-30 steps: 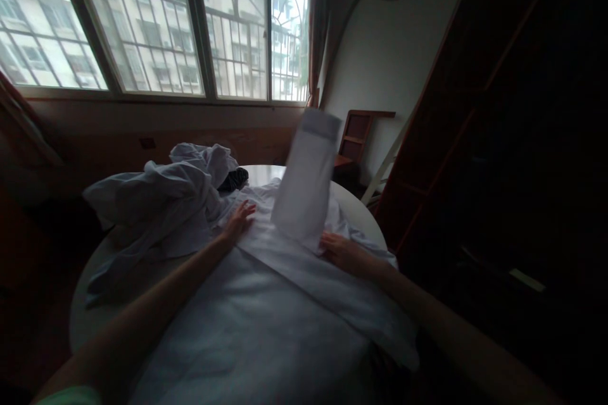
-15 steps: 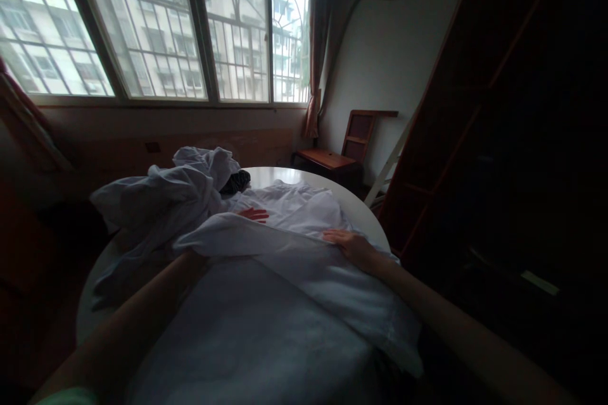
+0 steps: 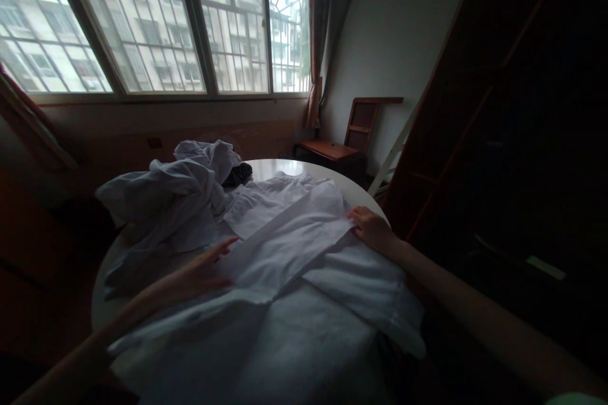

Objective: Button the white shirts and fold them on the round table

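Note:
A white shirt (image 3: 294, 304) lies spread over a round white table (image 3: 266, 168), with one sleeve (image 3: 285, 247) folded diagonally across its body. My left hand (image 3: 199, 272) rests flat at the sleeve's lower left end, fingers stretched out toward the table's far side. My right hand (image 3: 373, 228) lies on the shirt's right edge, where the sleeve meets the shoulder, fingers loosely curled on the cloth.
A crumpled heap of pale garments (image 3: 166, 202) covers the table's left side, with something dark (image 3: 237, 174) behind it. A wooden chair (image 3: 342, 145) stands by the far wall under the barred window (image 3: 156, 19). A dark wardrobe (image 3: 513, 107) fills the right.
The sleeve was up in the air a second ago; it has come down and now lies flat across the shirt. My left hand moved from under the cloth to the sleeve's end.

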`<state>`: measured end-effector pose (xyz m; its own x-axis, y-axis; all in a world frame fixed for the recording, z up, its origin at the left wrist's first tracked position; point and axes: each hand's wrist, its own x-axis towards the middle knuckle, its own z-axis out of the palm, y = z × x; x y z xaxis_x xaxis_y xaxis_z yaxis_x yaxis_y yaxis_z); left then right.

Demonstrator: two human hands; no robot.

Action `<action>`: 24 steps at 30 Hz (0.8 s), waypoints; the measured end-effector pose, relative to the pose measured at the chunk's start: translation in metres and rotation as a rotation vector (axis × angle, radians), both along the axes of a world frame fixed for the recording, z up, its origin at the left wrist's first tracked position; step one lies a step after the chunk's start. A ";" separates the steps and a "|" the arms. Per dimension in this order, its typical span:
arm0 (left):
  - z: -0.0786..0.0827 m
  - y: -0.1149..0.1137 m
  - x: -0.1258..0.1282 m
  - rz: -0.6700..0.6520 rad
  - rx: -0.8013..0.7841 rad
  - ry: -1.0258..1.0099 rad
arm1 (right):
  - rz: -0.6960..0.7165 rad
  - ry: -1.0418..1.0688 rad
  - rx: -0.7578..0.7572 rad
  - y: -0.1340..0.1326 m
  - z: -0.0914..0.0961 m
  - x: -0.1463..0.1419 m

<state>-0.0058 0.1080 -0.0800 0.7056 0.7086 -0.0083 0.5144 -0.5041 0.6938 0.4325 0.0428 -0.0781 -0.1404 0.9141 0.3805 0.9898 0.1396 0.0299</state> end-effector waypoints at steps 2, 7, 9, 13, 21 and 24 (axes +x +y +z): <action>-0.002 -0.008 -0.008 0.076 -0.096 -0.059 | -0.044 -0.064 0.016 0.002 0.002 0.004; -0.013 -0.004 -0.007 0.101 -0.207 -0.090 | -0.156 0.046 0.133 0.005 0.009 0.022; -0.014 -0.002 -0.005 0.064 -0.235 -0.097 | -0.277 0.157 0.169 0.006 0.009 0.034; -0.009 -0.010 -0.001 0.006 -0.271 -0.065 | -0.410 0.240 0.050 0.007 0.002 0.053; -0.002 -0.025 -0.003 0.004 -0.174 0.006 | -0.353 0.247 0.033 0.006 0.003 0.051; -0.004 -0.021 -0.008 -0.012 -0.118 -0.005 | -0.265 0.364 -0.240 0.015 0.022 0.066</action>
